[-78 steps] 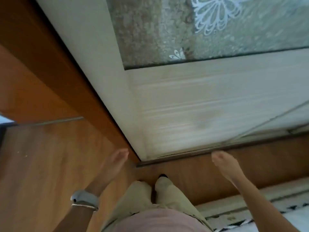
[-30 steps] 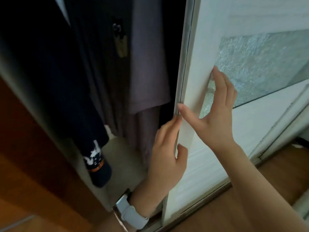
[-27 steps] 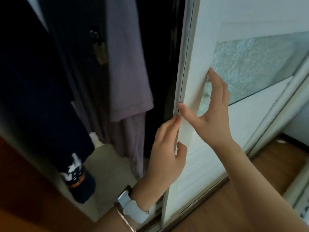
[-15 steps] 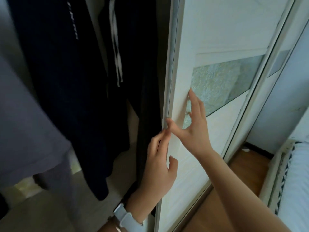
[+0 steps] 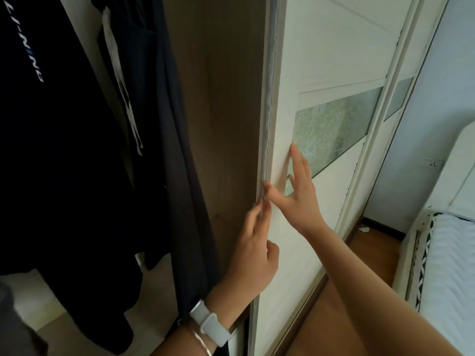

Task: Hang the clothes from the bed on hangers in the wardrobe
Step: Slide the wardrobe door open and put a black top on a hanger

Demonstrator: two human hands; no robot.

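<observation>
The wardrobe's white sliding door (image 5: 321, 60) with a frosted glass panel stands at centre right, slid aside. My left hand (image 5: 254, 250), a white watch on its wrist, has its fingertips on the door's left edge. My right hand (image 5: 298, 191) lies flat on the door's face, fingers spread, thumb at the same edge. Inside the open wardrobe hang dark clothes: a black top with white lettering (image 5: 38, 111) and a dark garment with a white drawstring (image 5: 159, 124). No hanger shows. A corner of the bed (image 5: 447, 265) is at the right edge.
A brown inner wardrobe panel (image 5: 226, 98) stands between the hanging clothes and the door. The wardrobe floor (image 5: 51, 291) is pale. Orange wooden floor (image 5: 359, 273) runs between the wardrobe and the bed. A pale blue wall (image 5: 424, 124) is at far right.
The door has slid further right, exposing more of the wardrobe interior and the dark clothes. Both hands stayed on the door's edge. My view has risen and swung right.
</observation>
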